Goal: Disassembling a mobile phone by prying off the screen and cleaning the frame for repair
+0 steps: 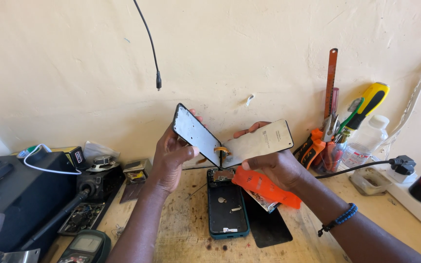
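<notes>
Left hand (171, 156) is clamped on a dark-framed phone panel (197, 134), thumb across its near long edge, fingers behind; the panel is tilted, top corner up-left, lower corner down toward centre. Right hand (276, 165) is closed on a pale screen panel (261, 141), fingers wrapped over its far edge, and the same hand also pins an orange packet (264, 187) that hangs off its near side. The two panels meet at their lower inner corners, joined by an orange flex ribbon (224, 152), both held above the tabletop (186, 229). Directly under them lies an opened phone body in a teal case (227, 204), long axis running near-far, with a black flat panel (268, 225) just beside its right edge, partly under the packet. Left of the hands: a soldering handle and black station (20, 195), a circuit board (81, 216), a multimeter (86, 246) at the near edge. Right, against the wall: a cup of tools (330, 146) with orange pliers and a yellow-handled driver, a clear bottle (366, 139), a white power strip (417, 199) along the right edge. A black cable (149, 46) dangles from above, well apart from the panels. Open tabletop shows near the phone body on both sides; the far side is crowded.
</notes>
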